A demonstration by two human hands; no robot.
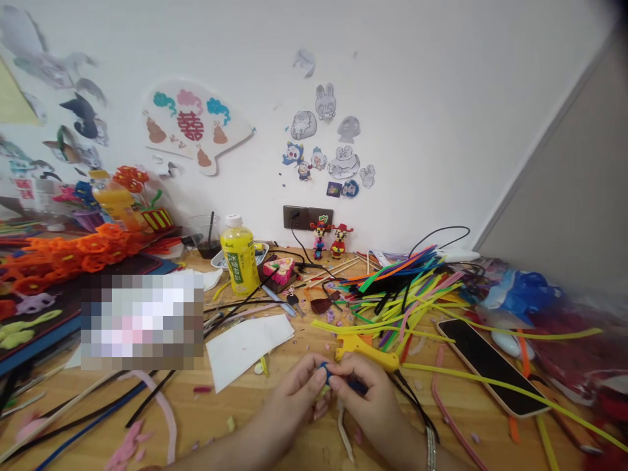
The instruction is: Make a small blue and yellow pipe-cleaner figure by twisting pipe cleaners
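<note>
Pinching blue fuzzy pipe cleaner point(324, 373) between left hand point(294, 399) and right hand point(367, 396), pressed together to steady it, yellow glue gun point(366, 352) at 1 o'clock.

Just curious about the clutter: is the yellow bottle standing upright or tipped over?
Upright: the yellow bottle stands on its base on the wooden desk, white cap on top.

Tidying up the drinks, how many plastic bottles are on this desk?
2: a yellow bottle in the middle, and an orange drink bottle further left, behind orange pipe-cleaner flowers. More could be hidden.
</note>
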